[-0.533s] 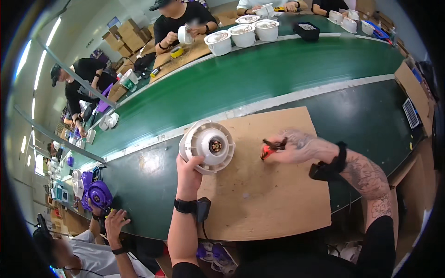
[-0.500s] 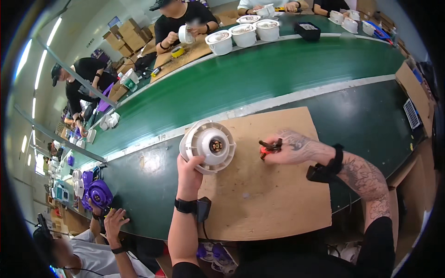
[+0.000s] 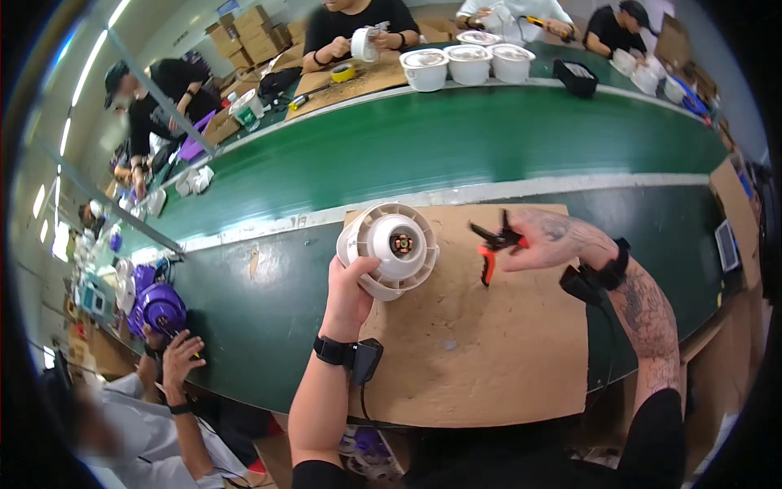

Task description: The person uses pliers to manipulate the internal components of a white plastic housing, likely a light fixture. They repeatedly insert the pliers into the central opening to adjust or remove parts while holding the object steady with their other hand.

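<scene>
Item: round white ribbed plastic fan housing [image 3: 388,248], gripped in my left hand [image 3: 349,287] over the brown cardboard mat [image 3: 489,342]. My right hand [image 3: 554,242] pinches red-handled black pliers [image 3: 495,243], just right of it, jaws pointing leftward toward housing.

I'm looking at a factory assembly line: a long green conveyor belt [image 3: 456,147] runs between two rows of seated workers. Brown cardboard work mats [image 3: 505,342] lie along the dark green bench edges. Identical round white plastic housings [image 3: 468,63] queue at the belt's far edge, and stacked brown cardboard cartons [image 3: 252,33] fill the far left corner.
</scene>
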{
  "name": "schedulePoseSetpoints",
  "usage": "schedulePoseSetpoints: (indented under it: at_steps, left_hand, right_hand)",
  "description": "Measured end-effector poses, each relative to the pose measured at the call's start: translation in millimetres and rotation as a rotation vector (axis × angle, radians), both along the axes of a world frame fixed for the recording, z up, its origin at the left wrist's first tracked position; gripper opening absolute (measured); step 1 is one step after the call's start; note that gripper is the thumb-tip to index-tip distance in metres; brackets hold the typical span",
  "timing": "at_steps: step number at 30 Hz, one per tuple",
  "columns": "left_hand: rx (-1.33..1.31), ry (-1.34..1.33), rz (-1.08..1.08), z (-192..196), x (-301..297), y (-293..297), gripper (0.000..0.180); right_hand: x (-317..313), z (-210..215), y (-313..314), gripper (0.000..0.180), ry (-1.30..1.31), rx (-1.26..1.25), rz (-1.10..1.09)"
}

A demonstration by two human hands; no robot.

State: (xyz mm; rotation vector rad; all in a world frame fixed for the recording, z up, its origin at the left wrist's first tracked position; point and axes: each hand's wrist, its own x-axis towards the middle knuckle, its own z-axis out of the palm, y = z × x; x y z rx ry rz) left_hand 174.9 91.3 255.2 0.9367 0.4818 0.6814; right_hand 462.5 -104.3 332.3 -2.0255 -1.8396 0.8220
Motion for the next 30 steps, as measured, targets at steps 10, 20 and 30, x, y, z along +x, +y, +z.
schedulePoseSetpoints:
  at_steps: [10,20,30]
  left_hand:
    - [0.035,-0.027,0.058,-8.7,-4.0,4.6,0.056]
    - [-0.033,0.003,0.027,-6.1,-9.1,3.3,0.059]
    - [0.046,-0.026,0.043,-6.4,-1.3,-5.0,0.047]
  right_hand:
    - [-27.2,57.5,-11.6,0.017,0.197,-0.052,-0.055]
    - [-32.3,-8.5,-36.8,0.046,0.207,-0.018,-0.149]
    - [-62.6,-75.4,-29.4,0.032,0.429,0.146,-0.059]
